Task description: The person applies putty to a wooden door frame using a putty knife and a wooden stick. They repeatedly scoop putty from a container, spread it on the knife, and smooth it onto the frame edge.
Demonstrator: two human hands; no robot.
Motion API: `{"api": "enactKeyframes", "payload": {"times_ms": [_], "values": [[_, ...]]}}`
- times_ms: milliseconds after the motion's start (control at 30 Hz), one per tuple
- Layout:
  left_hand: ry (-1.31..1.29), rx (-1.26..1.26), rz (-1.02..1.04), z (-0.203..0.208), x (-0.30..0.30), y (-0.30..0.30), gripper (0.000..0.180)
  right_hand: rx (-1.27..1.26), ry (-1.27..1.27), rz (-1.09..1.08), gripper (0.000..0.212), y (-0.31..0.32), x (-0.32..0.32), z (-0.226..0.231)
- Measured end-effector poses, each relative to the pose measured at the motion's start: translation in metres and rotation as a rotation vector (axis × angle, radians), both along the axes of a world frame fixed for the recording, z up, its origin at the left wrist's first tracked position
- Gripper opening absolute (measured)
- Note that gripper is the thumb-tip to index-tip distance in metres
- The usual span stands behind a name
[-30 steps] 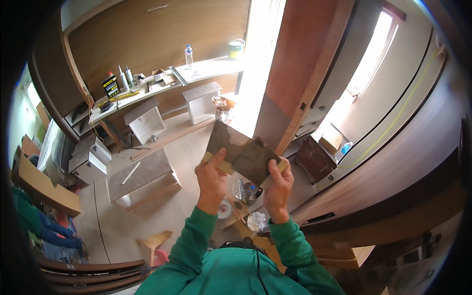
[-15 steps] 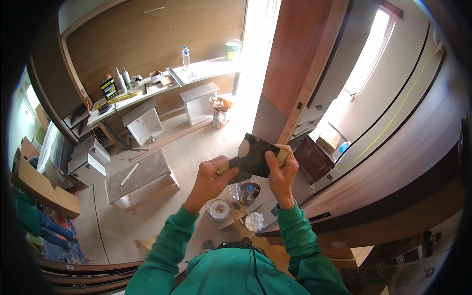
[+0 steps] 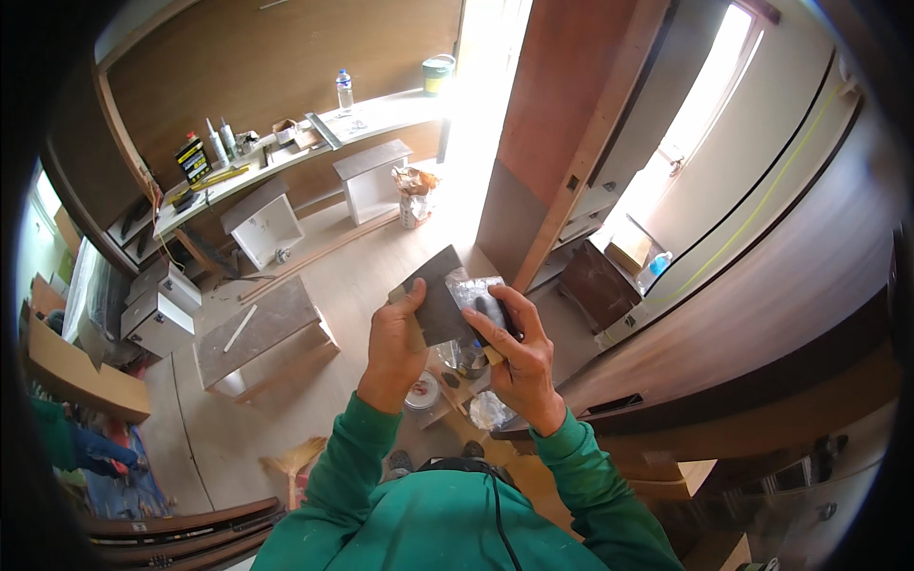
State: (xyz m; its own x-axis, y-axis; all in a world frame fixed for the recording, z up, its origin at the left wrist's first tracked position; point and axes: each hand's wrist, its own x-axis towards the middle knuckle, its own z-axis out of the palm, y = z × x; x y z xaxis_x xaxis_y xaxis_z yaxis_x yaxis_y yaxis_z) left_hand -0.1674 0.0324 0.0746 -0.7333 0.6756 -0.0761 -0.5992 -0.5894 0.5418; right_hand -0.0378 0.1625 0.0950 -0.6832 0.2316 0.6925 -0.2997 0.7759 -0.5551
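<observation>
My left hand (image 3: 390, 347) is closed on a wide putty scraper (image 3: 436, 297) with a flat dark grey blade and a tan grip along one edge. In my right hand (image 3: 522, 366) is a second putty scraper (image 3: 474, 291), its blade shiny and smeared, with a tan end below the fingers. The two blades meet or overlap in front of my chest; whether they touch, I cannot tell. My right fingers lie across the second blade and hide part of it. Below my hands stand a round pale-lidded tub (image 3: 423, 391) and crumpled white plastic (image 3: 489, 410).
A low grey-topped cabinet (image 3: 257, 328) stands at left, with white drawer boxes (image 3: 371, 190) behind. The white bench (image 3: 381, 116) carries a bottle, tubes and a green tub. A tall brown door panel (image 3: 562, 105) rises ahead. Someone's legs (image 3: 100, 447) show at far left.
The scrapers have turned, and the left blade's flat grey face now shows. My right hand has shifted inward and down, its fingers now across its blade. The view has swung slightly right.
</observation>
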Motion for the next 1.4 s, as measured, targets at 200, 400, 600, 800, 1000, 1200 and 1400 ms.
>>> {"api": "enactKeyframes", "payload": {"times_ms": [200,400,600,800,1000,1200,1400], "values": [[0.043,-0.015,0.003,-0.024,-0.02,-0.013,0.032,0.191,-0.33,-0.087,0.054,0.033,0.035,-0.04],[1.139,-0.603,0.221,-0.028,-0.019,0.006,0.045,-0.149,-0.098,-0.223,0.038,0.05,0.067,-0.05],[0.112,0.033,-0.288,-0.043,0.006,0.049,0.059,-0.226,0.047,-0.416,0.034,0.058,0.12,-0.048],[0.822,-0.09,-0.188,-0.047,0.015,0.064,0.049,-0.437,-0.109,-0.484,0.035,0.034,0.173,-0.05],[1.028,-0.192,-0.198,-0.043,0.021,0.05,0.044,-0.48,-0.011,-0.537,0.034,0.011,0.196,-0.042],[0.665,-0.108,-0.252,-0.057,0.014,0.043,0.044,-0.709,0.177,-0.407,0.032,-0.007,0.221,-0.011],[0.178,-0.097,-0.276,-0.057,0.007,0.029,0.048,-0.728,0.31,-0.275,0.033,-0.012,0.239,0.021]]}}
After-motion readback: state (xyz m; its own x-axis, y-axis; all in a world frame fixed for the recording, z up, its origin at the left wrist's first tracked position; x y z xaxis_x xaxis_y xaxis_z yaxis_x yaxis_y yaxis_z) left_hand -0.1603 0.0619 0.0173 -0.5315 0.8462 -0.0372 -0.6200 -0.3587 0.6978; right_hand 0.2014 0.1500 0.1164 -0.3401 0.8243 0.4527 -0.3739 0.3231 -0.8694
